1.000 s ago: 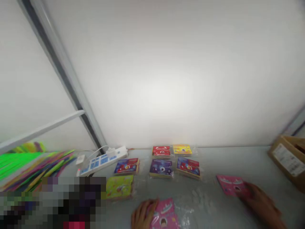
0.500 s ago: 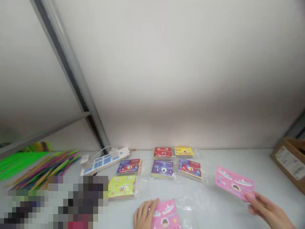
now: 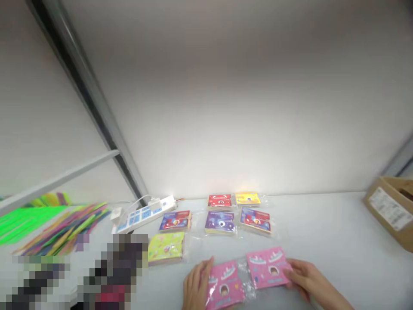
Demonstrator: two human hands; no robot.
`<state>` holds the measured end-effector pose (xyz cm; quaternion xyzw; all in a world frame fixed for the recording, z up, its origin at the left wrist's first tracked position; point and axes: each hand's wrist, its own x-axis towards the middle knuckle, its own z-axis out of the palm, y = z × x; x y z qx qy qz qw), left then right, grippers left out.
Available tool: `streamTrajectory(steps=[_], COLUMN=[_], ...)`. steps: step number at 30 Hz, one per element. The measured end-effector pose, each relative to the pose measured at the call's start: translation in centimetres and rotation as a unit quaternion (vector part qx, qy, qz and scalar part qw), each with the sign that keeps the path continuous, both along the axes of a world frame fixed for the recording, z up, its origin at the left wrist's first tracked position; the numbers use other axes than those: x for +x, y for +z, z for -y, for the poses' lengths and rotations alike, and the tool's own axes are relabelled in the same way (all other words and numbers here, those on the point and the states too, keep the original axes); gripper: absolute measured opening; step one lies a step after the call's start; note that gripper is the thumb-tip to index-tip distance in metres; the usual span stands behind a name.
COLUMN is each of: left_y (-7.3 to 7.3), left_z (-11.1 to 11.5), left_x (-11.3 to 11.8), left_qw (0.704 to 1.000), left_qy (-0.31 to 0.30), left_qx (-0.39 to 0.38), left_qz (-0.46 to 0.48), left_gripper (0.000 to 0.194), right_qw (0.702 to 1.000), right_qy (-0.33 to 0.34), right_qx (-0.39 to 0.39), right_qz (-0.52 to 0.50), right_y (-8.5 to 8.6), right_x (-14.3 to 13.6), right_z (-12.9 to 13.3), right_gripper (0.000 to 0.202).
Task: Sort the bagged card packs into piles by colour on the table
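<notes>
Pinching a flat pink card (image 3: 267,268) at its right edge, the right hand (image 3: 303,277) holds it beside the left hand (image 3: 196,286), whose spread fingers press a wrapped pink card pack (image 3: 225,289) at the surface's near edge.

desk (image 3: 322,232) white | on it: wrapped card packs (image 3: 220,221), power strip (image 3: 144,212), cardboard box (image 3: 392,211), coloured strips (image 3: 61,228)

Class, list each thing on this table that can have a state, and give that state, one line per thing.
left hand: resting on a pink pack
right hand: gripping the other pink card
pink pack: flat, in clear wrap
pink card: held at table level
power strip: one plug in
cardboard box: open
</notes>
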<state>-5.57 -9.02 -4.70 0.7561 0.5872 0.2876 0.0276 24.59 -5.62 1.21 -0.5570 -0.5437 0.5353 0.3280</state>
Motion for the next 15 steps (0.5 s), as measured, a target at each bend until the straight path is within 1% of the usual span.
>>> streamTrajectory(steps=[2,5,7,11,13,15], left_y=[-0.1,-0.1,-0.1,-0.4,-0.5,-0.5], left_z=[0.1,0.0,0.0,-0.2,-0.2,-0.1], left_x=[0.1,0.0,-0.2,-0.4,-0.3,-0.2], left_qw=[1.0,1.0,1.0,1.0,1.0,1.0], left_qy=[0.002,-0.006,-0.006,-0.005,-0.002,0.002], left_qx=[-0.003,-0.011,-0.016,-0.022,-0.023,-0.022], left_qz=[0.004,0.006,0.006,0.004,0.004,0.007], left_gripper=[0.087,0.087,0.088,0.086,0.087,0.089], right_qw=[1.0,0.999,0.997,0.99,0.988,0.99], right_qy=[0.02,0.021,0.028,0.011,0.009,0.009], right_qx=[-0.021,-0.046,-0.048,-0.049,-0.06,-0.067], right_qz=[-0.008,-0.018,-0.051,-0.131,-0.141,-0.124], right_y=[0.2,0.4,0.2,-0.8,-1.3,-1.5], right_x=[0.9,1.4,0.8,-1.3,-1.9,-2.0], right_z=[-0.1,-0.1,0.1,0.0,-0.3,-0.6], right_gripper=[0.035,0.041,0.04,0.039,0.042,0.042])
